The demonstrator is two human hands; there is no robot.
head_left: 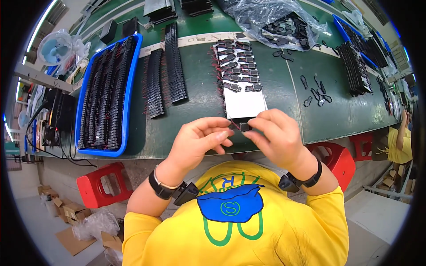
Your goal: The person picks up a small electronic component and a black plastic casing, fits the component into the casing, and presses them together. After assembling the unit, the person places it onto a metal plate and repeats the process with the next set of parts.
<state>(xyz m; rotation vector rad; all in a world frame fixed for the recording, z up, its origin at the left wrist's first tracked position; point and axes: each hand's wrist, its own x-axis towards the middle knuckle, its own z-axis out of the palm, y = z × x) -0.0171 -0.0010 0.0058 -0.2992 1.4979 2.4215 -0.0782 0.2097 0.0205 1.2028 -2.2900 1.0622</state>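
Evidently, the work sits at the near edge of the white board (245,105). Just short of that edge, the person's right hand (278,135) pinches a small black wired module (244,127) between thumb and forefinger. The left hand (202,141) is just left of the module, its fingers curled and the thumb near the forefinger; whether they grip the thin red wires (234,124) cannot be told.

On the board's far part lie two columns of similar black modules (235,70), red leads spilling over its left side; its near part is bare. Left of the board stand long rows of black modules (154,84) and, farther left, a blue tray (136,66) full of more. Right of it lie loose black loop-shaped pieces (319,96); beyond it, a clear plastic bag (248,13).

A pull by the left hand could strain a lead at its joint, if a wire is caught there. A loose pinch might drop the module, and a wrist brushing the board could knock its columns crooked or snag the overhanging leads.
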